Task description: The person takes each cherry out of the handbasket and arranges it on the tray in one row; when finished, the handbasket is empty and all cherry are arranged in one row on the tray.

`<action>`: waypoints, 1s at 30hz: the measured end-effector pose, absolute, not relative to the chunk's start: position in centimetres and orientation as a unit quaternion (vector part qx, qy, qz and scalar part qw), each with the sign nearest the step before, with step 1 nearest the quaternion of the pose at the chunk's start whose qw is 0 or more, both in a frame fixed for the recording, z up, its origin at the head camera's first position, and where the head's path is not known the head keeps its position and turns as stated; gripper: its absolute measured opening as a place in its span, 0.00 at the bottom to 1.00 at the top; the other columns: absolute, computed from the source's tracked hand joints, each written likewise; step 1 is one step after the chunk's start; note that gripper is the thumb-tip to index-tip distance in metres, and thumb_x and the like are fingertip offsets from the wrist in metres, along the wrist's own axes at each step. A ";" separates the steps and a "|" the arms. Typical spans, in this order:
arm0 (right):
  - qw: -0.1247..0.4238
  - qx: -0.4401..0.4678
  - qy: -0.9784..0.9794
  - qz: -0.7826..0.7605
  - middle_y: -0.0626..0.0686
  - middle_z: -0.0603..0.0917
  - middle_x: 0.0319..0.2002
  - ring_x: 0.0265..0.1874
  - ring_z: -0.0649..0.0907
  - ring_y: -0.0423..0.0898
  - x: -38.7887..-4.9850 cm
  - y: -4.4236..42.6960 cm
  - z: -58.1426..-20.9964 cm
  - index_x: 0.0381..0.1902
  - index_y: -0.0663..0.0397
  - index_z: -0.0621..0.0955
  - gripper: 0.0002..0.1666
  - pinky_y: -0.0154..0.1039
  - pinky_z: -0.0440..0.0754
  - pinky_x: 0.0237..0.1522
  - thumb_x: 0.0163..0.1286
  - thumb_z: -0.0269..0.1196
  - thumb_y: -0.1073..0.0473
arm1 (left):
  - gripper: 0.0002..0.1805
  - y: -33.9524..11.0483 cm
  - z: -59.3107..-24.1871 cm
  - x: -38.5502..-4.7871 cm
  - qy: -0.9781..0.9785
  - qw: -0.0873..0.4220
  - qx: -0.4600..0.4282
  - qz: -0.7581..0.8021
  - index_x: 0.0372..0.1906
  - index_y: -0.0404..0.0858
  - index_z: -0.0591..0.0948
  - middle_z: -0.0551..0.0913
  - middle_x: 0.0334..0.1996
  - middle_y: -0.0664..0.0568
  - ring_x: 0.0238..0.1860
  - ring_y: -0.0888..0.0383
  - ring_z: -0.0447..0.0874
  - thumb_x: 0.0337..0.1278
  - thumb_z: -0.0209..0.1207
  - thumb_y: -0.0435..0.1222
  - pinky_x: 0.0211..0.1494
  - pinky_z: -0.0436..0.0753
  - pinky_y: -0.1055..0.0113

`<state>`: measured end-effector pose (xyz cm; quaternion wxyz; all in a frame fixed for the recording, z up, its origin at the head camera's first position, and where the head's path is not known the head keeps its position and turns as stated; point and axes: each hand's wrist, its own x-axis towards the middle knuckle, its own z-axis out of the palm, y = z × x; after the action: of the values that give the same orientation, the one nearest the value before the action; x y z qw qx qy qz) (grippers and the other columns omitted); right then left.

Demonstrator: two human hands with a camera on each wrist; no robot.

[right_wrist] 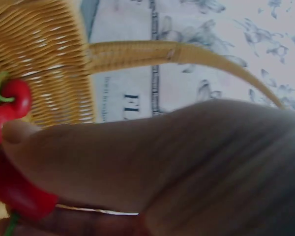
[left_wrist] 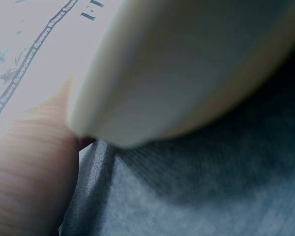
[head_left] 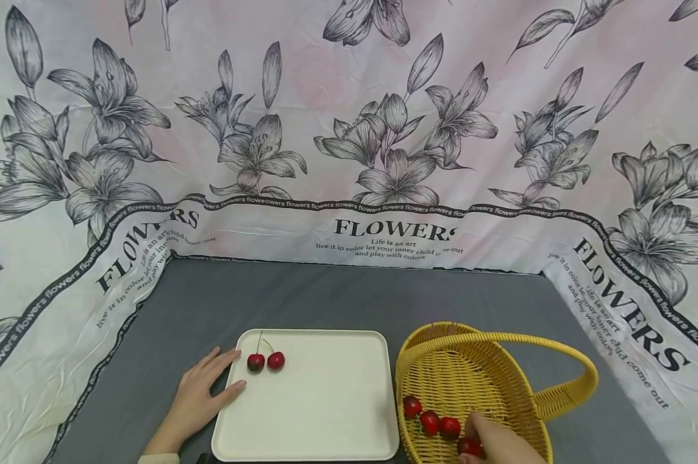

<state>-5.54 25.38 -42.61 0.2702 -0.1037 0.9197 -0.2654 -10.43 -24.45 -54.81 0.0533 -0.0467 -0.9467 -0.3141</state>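
Note:
My left hand [head_left: 194,399] rests at the left edge of a cream rectangular tray [head_left: 308,412], its fingers extended and touching the rim. Two dark red cherries with thin stems, one cherry [head_left: 256,363] beside the other cherry [head_left: 276,361], lie in the tray's upper left. Inside a yellow woven basket [head_left: 465,380], my right hand [head_left: 502,444] pinches a red cherry [right_wrist: 19,187] between thumb and fingers. Close by lie a few more: a cherry [head_left: 412,406] at the basket's left wall, then a cherry [head_left: 430,423] and another cherry [head_left: 450,427]. The left wrist view is mostly blurred tray underside.
The basket stands just right of the tray, its arched handle [head_left: 581,380] leaning out to the right. Both sit on a dark grey cloth [head_left: 325,296]. A white floral curtain [head_left: 383,161] printed with lettering surrounds the back and sides.

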 end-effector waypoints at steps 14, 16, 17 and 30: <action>0.130 -0.068 0.944 -0.296 0.42 0.78 0.30 0.21 0.69 0.30 -3.2 21.5 -39.5 0.45 0.51 0.79 0.23 0.28 0.71 0.21 0.60 0.67 0.42 | 0.35 -24.4 -54.6 -10.3 -0.945 0.054 -0.049 -0.320 0.65 0.50 0.73 0.73 0.64 0.48 0.70 0.40 0.58 0.55 0.60 0.59 0.61 0.55 0.34; 0.122 -0.050 0.935 -0.328 0.44 0.77 0.27 0.19 0.69 0.32 -2.9 20.3 -39.3 0.43 0.53 0.79 0.24 0.28 0.70 0.19 0.57 0.69 0.44 | 0.35 -24.4 -54.6 -10.3 -0.945 0.054 -0.048 -0.320 0.65 0.50 0.73 0.73 0.64 0.48 0.70 0.40 0.58 0.55 0.60 0.59 0.61 0.55 0.34; 0.121 -0.044 0.929 -0.348 0.44 0.76 0.26 0.18 0.70 0.32 -2.8 19.6 -39.2 0.43 0.54 0.78 0.24 0.28 0.69 0.18 0.57 0.70 0.46 | 0.35 -24.4 -54.6 -10.3 -0.945 0.054 -0.048 -0.319 0.65 0.50 0.73 0.73 0.64 0.48 0.70 0.40 0.58 0.55 0.60 0.59 0.61 0.55 0.34; 0.055 -0.188 0.834 -0.516 0.47 0.77 0.40 0.31 0.78 0.32 -2.9 10.8 -40.7 0.49 0.42 0.79 0.13 0.30 0.81 0.27 0.67 0.64 0.54 | 0.35 -24.3 -54.6 -10.4 -0.948 0.056 -0.047 -0.310 0.65 0.49 0.73 0.74 0.64 0.48 0.70 0.40 0.58 0.55 0.60 0.59 0.61 0.55 0.34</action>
<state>-2.93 10.81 -40.69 0.0555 -0.1876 0.8342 -0.5155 -10.37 -24.27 -54.61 0.0560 -0.0466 -0.9479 -0.3102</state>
